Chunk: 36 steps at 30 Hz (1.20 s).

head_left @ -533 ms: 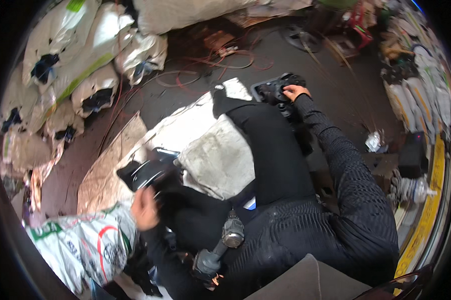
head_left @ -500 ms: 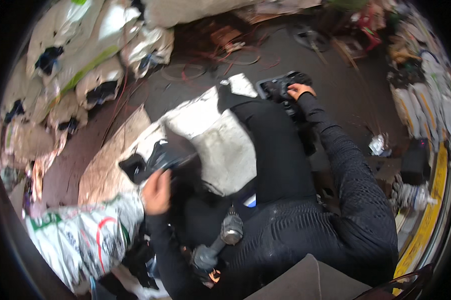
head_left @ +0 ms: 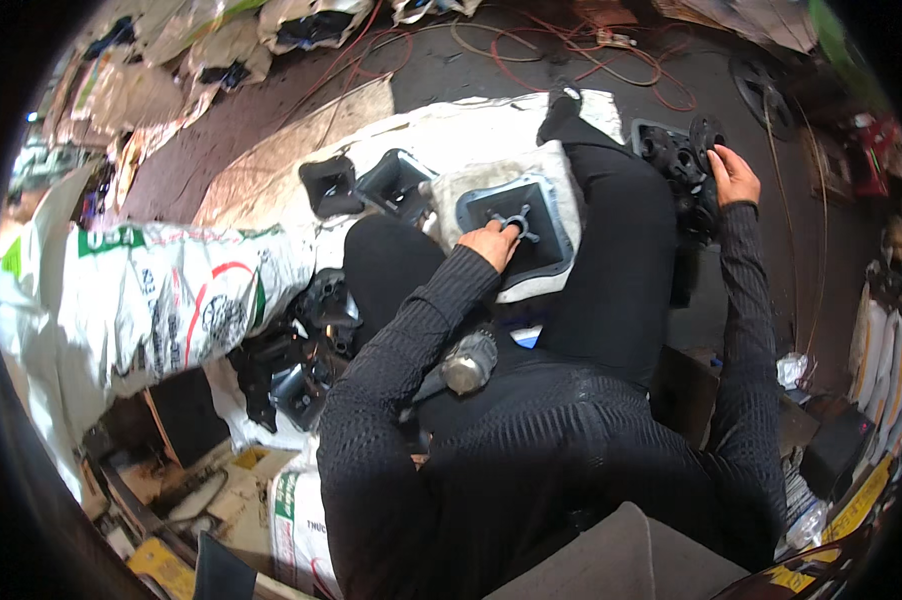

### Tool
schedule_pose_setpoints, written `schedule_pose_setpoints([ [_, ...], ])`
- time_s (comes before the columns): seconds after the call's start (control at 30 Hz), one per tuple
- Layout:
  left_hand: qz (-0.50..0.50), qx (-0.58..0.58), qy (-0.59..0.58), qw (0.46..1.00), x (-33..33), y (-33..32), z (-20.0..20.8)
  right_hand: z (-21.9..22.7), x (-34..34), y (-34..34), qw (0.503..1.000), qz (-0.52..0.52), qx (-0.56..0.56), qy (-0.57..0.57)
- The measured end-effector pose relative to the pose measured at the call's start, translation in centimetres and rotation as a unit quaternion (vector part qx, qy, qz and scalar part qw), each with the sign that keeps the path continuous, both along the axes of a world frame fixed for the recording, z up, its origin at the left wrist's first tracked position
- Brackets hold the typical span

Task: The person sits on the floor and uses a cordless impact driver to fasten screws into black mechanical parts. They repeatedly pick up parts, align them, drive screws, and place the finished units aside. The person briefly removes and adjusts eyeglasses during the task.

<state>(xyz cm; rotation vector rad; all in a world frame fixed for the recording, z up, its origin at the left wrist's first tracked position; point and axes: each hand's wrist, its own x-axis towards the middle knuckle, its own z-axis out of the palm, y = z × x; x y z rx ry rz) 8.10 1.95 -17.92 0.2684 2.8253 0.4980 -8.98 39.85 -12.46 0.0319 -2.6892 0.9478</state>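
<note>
A black square plastic part (head_left: pixel 546 252) with sloping sides and a spoked ring in its middle rests on a white pad (head_left: pixel 511 292) between my knees. My left hand (head_left: pixel 491 245) reaches into it, fingers closed at the spoked ring. At the right, my right hand (head_left: pixel 734 178) grips a round black plastic piece (head_left: pixel 707 134) with holes, held above a tray (head_left: pixel 643 128) heaped with similar black pieces. A drill (head_left: pixel 469 362) lies against my lap, its chuck showing. Two more square black parts, one nearer (head_left: pixel 396 186) and one further left (head_left: pixel 330 187), sit beyond my left knee.
A stuffed white printed sack (head_left: pixel 181 290) lies at my left, with black parts (head_left: pixel 306 385) beside it. Red hoses (head_left: pixel 661 75) coil across the dark floor ahead. Several filled bags (head_left: pixel 226 50) stand at the far left. A black box (head_left: pixel 836 440) is at the right.
My left hand has moved from a black part at the left to the square part between my knees. My right hand now holds up a round piece. The view has shifted.
</note>
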Motion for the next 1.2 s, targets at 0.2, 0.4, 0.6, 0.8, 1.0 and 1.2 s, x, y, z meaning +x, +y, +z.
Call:
schedule_pose_setpoints([
  [0.2, 0.071, 0.141, 0.093, 0.983, 3.7, -4.2, 6.0, 1.5, 8.2, -15.4, 0.896, 0.419, 0.127, 0.080],
  [0.4, 0.113, 0.215, -0.010, 0.970, 13.2, -8.7, 11.5, -3.4, 11.2, -20.6, 0.842, 0.465, 0.270, -0.041],
  [0.6, 0.076, 0.129, -0.141, 0.979, 17.5, -5.3, 12.6, -4.1, 11.1, -20.7, 0.870, 0.451, 0.194, -0.051],
  [0.8, 0.087, -0.006, -0.150, 0.985, 14.7, -4.0, 11.7, -2.8, 13.1, -18.3, 0.529, 0.137, -0.655, -0.522],
  [1.0, 0.180, 0.310, -0.149, 0.922, 12.8, -8.0, 17.1, -0.7, 15.7, -18.9, 0.382, 0.043, -0.804, -0.454],
  [1.2, 0.081, 0.203, -0.001, 0.976, 9.6, -5.4, 19.3, 1.0, 15.0, -21.1, 0.368, 0.001, -0.806, -0.464],
])
